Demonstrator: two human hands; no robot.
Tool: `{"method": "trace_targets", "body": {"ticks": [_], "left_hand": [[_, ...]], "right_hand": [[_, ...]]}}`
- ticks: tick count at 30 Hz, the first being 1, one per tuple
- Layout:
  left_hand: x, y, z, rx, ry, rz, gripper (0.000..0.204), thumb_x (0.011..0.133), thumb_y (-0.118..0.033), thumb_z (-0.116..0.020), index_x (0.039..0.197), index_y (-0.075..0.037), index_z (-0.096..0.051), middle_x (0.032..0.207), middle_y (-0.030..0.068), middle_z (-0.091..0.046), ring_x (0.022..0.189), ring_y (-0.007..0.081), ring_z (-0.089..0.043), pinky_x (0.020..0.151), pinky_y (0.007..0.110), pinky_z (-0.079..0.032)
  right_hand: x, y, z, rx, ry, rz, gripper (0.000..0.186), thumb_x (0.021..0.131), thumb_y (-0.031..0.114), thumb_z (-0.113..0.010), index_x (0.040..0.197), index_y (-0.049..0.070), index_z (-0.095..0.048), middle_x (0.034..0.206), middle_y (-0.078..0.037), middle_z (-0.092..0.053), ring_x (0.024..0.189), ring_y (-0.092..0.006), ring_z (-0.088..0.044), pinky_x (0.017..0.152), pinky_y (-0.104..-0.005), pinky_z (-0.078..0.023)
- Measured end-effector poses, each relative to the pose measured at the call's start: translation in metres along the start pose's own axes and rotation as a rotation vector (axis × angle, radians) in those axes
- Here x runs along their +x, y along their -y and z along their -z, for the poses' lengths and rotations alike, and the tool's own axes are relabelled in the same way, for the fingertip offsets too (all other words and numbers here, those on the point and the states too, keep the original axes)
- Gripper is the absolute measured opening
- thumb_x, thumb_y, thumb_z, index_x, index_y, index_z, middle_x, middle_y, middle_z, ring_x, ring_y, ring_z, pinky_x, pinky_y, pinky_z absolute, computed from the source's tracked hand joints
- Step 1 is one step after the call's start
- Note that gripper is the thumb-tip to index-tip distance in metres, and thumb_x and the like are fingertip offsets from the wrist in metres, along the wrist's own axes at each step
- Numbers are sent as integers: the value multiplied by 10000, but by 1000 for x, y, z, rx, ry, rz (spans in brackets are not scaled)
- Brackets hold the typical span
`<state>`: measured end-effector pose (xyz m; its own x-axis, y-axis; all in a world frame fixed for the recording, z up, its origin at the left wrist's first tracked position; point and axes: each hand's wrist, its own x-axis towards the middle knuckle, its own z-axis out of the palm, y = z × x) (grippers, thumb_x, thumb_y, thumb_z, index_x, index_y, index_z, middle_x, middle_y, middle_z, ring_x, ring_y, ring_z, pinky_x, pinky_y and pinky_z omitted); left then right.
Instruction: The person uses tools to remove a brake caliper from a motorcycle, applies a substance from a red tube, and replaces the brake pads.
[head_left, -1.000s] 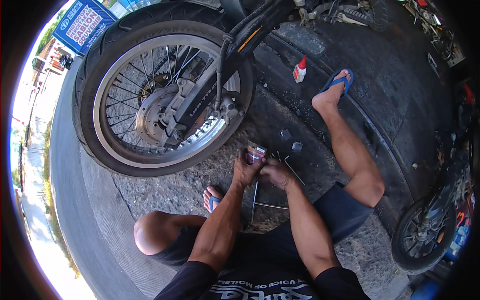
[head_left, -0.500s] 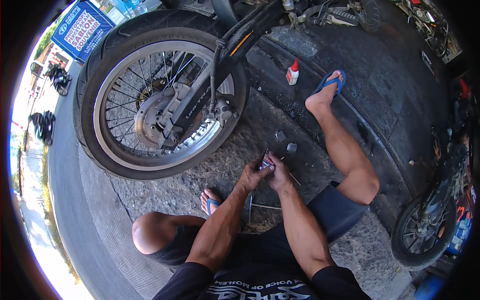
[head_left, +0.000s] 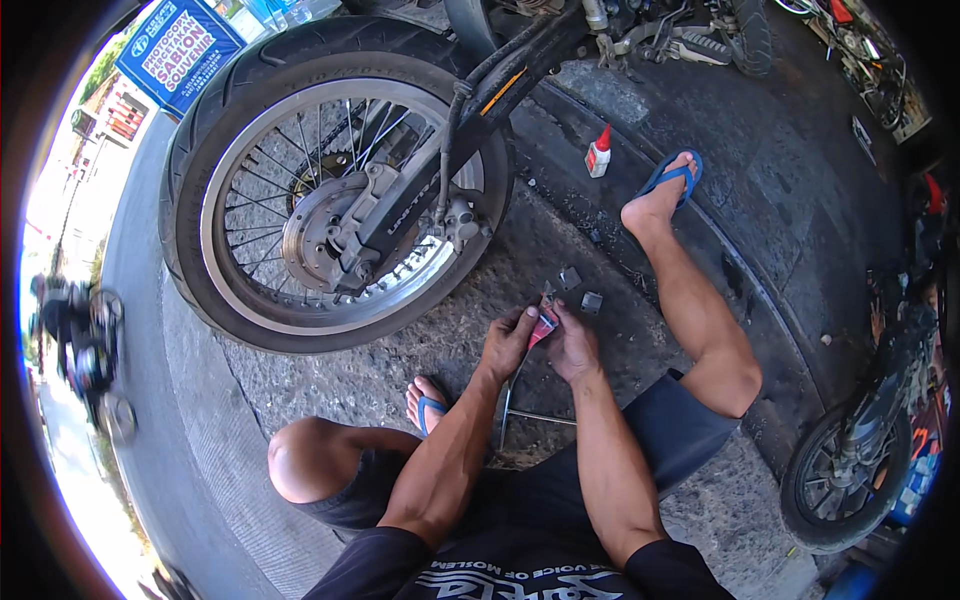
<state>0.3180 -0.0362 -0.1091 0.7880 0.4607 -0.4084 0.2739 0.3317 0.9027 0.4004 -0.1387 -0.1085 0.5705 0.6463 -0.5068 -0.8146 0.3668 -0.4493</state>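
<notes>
My left hand [head_left: 508, 345] and my right hand [head_left: 574, 345] are close together above the ground, fingers curled around a small red packet [head_left: 541, 328] with a pale, printed edge. Both thumbs lie near its upper end, where a small greyish piece shows at the fingertips; I cannot make out what it is. Just beyond my right hand, two small dark square metal-looking pieces [head_left: 591, 301] lie on the ground. Below my hands a thin metal rod [head_left: 540, 415] lies crosswise, and another thin dark rod stands near my left wrist.
A motorcycle wheel [head_left: 215, 240] with a brake disc [head_left: 315, 235] stands ahead on the left. A white bottle with a red cap [head_left: 598, 157] stands near my sandalled right foot [head_left: 662, 190]. Another motorcycle's wheel [head_left: 848, 480] is at the right. A motorcycle rider [head_left: 75, 340] passes on the road.
My hands have turned the packet, so more of its red face shows. The fingers have shifted along it. On the road at the left, a rider now appears larger.
</notes>
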Motion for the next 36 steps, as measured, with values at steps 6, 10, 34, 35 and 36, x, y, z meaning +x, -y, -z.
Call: {"method": "trace_targets", "body": {"ticks": [6,10,34,35,36], "left_hand": [[7,0,10,229,84,-201,479,974,-325,-619,1324,1,-585,1202,108,-651,1115,163,-587,970,321,-460],[3,-11,9,384,46,-306,477,963,-311,-638,1317,5,-591,1222,129,-635,1109,176,-594,963,349,-472],[8,8,22,87,-761,-64,496,991,-391,-565,1002,96,-661,902,160,-691,796,198,-622,729,357,-518],[7,4,15,25,-735,-86,488,996,-384,-559,989,91,-666,895,154,-692,793,192,-622,724,350,-517],[6,1,8,-37,-709,-108,481,1001,-378,-553,977,87,-671,888,149,-693,791,186,-621,719,344,-516]], "right_hand": [[-1,13,1,-145,75,86,227,970,250,-627,1061,45,-662,983,-37,-664,928,-160,-633,811,-384,-540],[-4,17,1,-160,96,69,209,975,223,-618,1058,35,-659,988,-53,-663,923,-162,-634,821,-356,-538],[-2,-37,21,-336,-339,203,247,897,239,-690,1024,31,-650,955,-47,-659,943,-156,-634,920,-330,-506],[-4,-33,12,-417,-281,237,308,897,250,-699,1091,21,-630,1001,-57,-657,976,-164,-629,935,-325,-497],[-5,-30,4,-495,-224,275,374,897,261,-707,1159,11,-610,1048,-68,-654,1009,-171,-625,950,-320,-488]]}}
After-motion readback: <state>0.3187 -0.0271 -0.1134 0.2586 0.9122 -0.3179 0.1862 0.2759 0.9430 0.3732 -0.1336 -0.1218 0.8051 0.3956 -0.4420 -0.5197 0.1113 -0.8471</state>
